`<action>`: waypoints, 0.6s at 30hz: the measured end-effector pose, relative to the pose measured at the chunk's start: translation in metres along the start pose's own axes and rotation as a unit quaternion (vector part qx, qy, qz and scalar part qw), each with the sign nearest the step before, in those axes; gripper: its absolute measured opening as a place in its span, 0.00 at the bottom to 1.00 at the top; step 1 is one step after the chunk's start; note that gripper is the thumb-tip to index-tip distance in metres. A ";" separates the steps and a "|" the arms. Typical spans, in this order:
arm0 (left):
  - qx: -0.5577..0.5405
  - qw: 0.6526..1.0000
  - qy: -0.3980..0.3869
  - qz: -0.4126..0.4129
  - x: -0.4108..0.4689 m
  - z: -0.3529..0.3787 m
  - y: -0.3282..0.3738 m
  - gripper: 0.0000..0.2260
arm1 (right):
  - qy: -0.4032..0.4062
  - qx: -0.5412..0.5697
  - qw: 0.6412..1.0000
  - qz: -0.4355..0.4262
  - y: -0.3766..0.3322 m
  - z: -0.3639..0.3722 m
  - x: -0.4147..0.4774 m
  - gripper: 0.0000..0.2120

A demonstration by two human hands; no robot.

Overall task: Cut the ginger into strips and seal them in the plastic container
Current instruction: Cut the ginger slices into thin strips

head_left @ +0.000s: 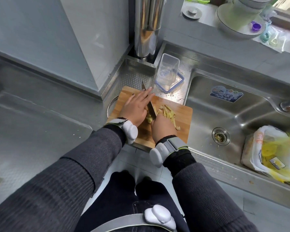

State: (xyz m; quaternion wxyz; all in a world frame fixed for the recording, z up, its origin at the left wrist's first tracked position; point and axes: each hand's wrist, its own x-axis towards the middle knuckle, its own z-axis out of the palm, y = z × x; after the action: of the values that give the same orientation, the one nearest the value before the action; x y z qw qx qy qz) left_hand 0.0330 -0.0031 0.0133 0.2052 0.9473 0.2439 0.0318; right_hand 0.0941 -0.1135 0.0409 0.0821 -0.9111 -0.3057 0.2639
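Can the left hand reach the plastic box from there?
Probably yes. The left hand lies flat on the knife, and the box stands just beyond its fingertips, with only bare counter between.

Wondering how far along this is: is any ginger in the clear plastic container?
No, the plastic container stands empty beyond the cutting board, and the cut ginger lies on the board.

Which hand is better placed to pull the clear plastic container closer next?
Probably left: the left hand rests flat on the steel knife, fingers nearest the clear plastic container; the right hand grips its handle.
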 end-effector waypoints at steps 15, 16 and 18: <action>0.080 0.995 -0.058 0.021 0.003 -0.026 0.014 0.32 | 0.018 0.057 0.998 -0.036 0.014 0.000 -0.004 0.13; 0.079 0.995 -0.053 0.029 0.000 -0.025 0.013 0.33 | 0.019 0.060 0.997 -0.036 0.015 0.001 -0.006 0.13; 0.073 0.995 -0.058 0.036 -0.005 -0.023 0.011 0.34 | 0.013 0.061 0.998 -0.031 0.016 0.004 -0.012 0.12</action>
State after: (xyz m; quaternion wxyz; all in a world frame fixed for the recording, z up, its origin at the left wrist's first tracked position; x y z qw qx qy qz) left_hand 0.0293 -0.0056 0.0391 0.1485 0.9681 0.1990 -0.0337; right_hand 0.0924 -0.1332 0.0376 0.1491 -0.8977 -0.3164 0.2678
